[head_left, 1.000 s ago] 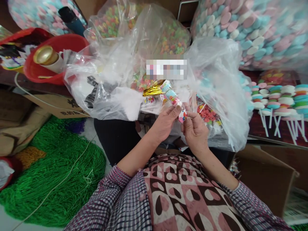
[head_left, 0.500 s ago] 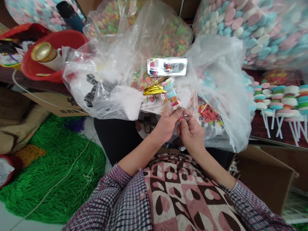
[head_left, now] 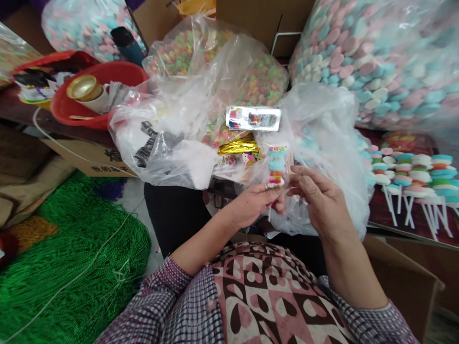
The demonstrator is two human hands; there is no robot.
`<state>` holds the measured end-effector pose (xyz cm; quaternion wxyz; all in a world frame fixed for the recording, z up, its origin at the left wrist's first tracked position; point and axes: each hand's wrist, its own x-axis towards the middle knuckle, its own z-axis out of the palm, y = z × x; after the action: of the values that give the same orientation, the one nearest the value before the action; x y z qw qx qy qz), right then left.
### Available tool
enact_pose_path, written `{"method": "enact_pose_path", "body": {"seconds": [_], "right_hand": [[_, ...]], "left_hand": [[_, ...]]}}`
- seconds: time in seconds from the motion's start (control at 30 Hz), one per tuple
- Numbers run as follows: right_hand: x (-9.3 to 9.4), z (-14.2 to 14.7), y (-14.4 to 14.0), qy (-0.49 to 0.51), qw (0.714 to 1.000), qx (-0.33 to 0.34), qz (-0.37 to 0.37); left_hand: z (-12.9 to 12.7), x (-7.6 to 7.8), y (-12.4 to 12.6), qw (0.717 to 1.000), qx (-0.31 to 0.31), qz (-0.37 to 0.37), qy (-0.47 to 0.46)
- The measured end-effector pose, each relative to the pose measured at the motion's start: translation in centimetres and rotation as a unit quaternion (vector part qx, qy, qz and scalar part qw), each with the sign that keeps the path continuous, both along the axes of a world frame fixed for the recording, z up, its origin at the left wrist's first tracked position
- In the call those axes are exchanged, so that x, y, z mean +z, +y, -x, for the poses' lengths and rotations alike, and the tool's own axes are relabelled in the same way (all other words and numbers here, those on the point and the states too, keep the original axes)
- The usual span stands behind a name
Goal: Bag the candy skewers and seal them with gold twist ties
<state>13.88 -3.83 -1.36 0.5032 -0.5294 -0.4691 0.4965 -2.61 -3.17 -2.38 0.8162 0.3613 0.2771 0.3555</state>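
Observation:
My left hand [head_left: 255, 206] pinches the stick of a wrapped candy lollipop [head_left: 276, 166], a stack of white, blue and pink discs in a clear sleeve, held upright. My right hand [head_left: 320, 198] sits just to its right, fingers curled and fingertips touching the wrapper near the stick. Behind the hands lies a bundle of gold twist ties [head_left: 238, 145] and a printed label card [head_left: 253, 118] on crumpled clear plastic bags [head_left: 172, 143].
A red basin [head_left: 71, 107] with a gold-capped roll stands at the left. Big bags of pastel candy discs [head_left: 387, 57] and small coloured candies [head_left: 258, 81] fill the back. Finished lollipops [head_left: 412, 177] lie at right. Green cord [head_left: 64, 267] covers the floor at left; a cardboard box [head_left: 401, 272] sits at right.
The lollipop has turned from tilted left to upright and shifted right. My right hand has opened out and moved right. The view has tilted upward slightly.

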Motion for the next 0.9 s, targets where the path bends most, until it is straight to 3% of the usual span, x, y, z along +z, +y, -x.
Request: {"method": "enact_pose_path", "body": {"seconds": [0.1,0.2,0.3,0.33,0.4,0.47,0.53,0.6,0.67,0.7,0.8,0.83,0.9], "right_hand": [[0.6,1.2,0.5,0.107,0.989,0.091,0.054],[0.6,2.5,0.8,0.135,0.983,0.099,0.074],[0.1,3.3,0.9,0.157,0.984,0.049,0.065],[-0.1,3.5,0.9,0.161,0.985,0.031,0.054],[-0.4,3.9,0.9,0.161,0.987,-0.002,0.030],[-0.3,4.0,0.9,0.155,0.988,-0.022,0.011],[0.3,3.8,1.0,0.148,0.989,-0.006,0.009],[1.1,3.3,1.3,0.147,0.987,0.059,0.026],[2.0,3.0,1.7,0.151,0.980,0.125,0.046],[2.3,3.0,2.0,0.150,0.978,0.135,0.050],[2.1,4.2,2.9,0.110,0.991,0.068,0.020],[1.7,4.8,3.2,0.083,0.996,0.034,-0.001],[1.0,5.9,3.9,0.012,0.999,-0.004,-0.050]], "left_hand": [[-0.2,0.2,-0.9,0.987,-0.112,0.067,-0.091],[-0.2,-0.1,-1.2,0.986,-0.124,0.068,-0.091],[0.1,-0.5,-1.0,0.997,-0.042,-0.040,0.041],[0.2,-0.5,-0.8,0.989,0.003,-0.095,0.113],[0.4,-0.3,-0.5,0.946,0.091,-0.180,0.253],[0.6,0.0,-0.4,0.921,0.125,-0.194,0.316],[1.1,0.3,-0.5,0.954,0.065,-0.138,0.258],[1.6,0.7,-0.6,0.990,-0.048,-0.055,0.117],[2.1,1.0,-0.8,0.993,-0.122,0.006,0.000],[2.3,1.2,-0.8,0.991,-0.129,0.018,-0.026],[2.7,1.3,-0.5,0.997,-0.033,-0.035,0.066],[2.8,1.3,-0.3,0.987,0.022,-0.077,0.140],[3.2,1.0,0.2,0.934,0.131,-0.158,0.292]]}}
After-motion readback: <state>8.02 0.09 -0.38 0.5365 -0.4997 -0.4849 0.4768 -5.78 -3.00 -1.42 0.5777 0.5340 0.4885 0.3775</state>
